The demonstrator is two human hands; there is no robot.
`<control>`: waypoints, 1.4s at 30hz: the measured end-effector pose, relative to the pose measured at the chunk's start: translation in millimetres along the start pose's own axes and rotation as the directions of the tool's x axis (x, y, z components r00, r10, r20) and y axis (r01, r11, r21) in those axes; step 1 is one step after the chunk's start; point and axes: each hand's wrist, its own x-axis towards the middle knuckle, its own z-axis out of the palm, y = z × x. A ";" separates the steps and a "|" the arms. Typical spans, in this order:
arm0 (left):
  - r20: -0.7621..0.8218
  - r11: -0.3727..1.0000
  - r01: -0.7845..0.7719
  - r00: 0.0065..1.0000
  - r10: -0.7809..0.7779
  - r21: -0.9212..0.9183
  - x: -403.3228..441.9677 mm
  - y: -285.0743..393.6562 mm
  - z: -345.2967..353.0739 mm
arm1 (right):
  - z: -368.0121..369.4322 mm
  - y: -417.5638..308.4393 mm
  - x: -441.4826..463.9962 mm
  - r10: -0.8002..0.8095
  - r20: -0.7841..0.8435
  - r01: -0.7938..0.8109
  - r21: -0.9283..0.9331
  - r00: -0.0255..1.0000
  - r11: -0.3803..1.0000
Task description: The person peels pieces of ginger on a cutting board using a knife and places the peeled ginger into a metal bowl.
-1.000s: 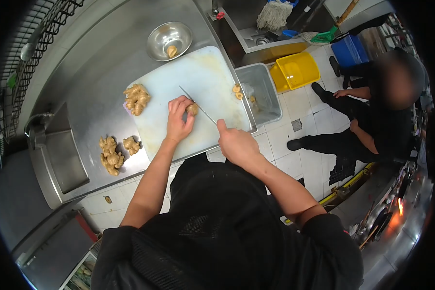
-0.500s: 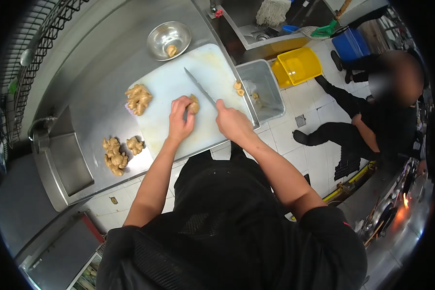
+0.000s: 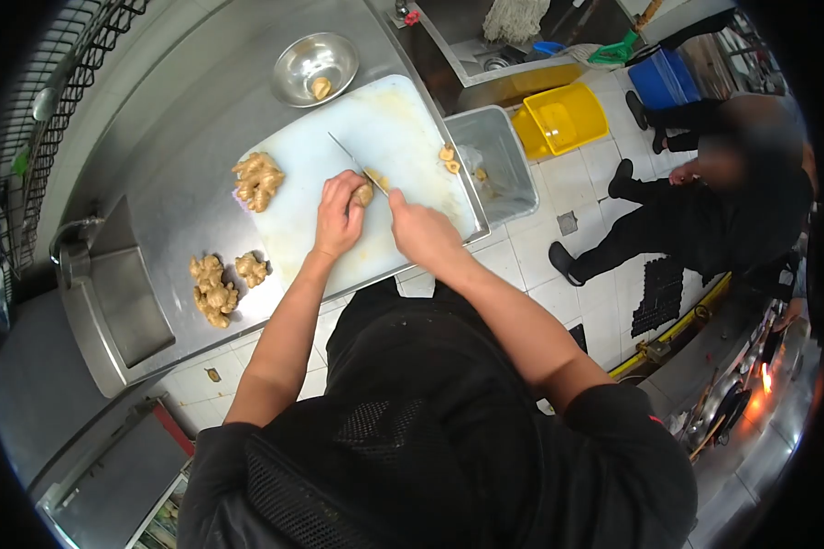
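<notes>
My left hand (image 3: pixel 341 215) is closed on a small piece of ginger (image 3: pixel 363 194) lying on the white cutting board (image 3: pixel 320 146). In my right hand (image 3: pixel 423 233) is a knife (image 3: pixel 357 163), its blade pointing up and left across the board. The blade lies against the right side of the ginger, where a pale yellowish part shows. A large ginger root (image 3: pixel 258 181) rests at the board's left edge. Two small ginger pieces (image 3: pixel 449 159) sit near the right edge. A metal bowl (image 3: pixel 293 69) beyond the board holds a peeled piece of ginger (image 3: pixel 320 88).
More ginger roots (image 3: pixel 213 291) lie on the steel counter (image 3: pixel 178 220), left of the board. A small sink (image 3: pixel 133 306) is at far left. Right of the counter stand a grey bin (image 3: pixel 513 197) and a yellow bucket (image 3: pixel 572 119). Two people stand at right, near a flame (image 3: pixel 766 377).
My right hand has moved left, bringing the knife blade from beside the ginger onto it. My left hand stays on the ginger. At right, a person has shifted position.
</notes>
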 end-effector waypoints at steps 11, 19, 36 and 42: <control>0.076 0.999 -0.043 0.996 0.041 0.024 3.4 -3.2 -8.2 | -58.7 -1.7 -36.4 0.010 0.149 0.000 -0.061 0.989 0.998; 0.231 0.984 -0.173 0.960 0.158 0.043 6.6 -12.9 -18.2 | -23.4 23.7 17.1 -0.040 0.070 0.045 -0.072 0.997 0.996; 0.227 0.958 -0.188 0.964 0.138 0.215 1.5 27.2 -23.5 | -41.8 19.5 -60.7 -0.035 0.134 0.052 -0.128 0.990 0.990; 0.220 0.966 -0.155 0.969 0.108 0.208 3.6 27.4 -25.8 | -46.0 7.2 -55.8 -0.025 0.160 0.041 -0.096 0.987 0.995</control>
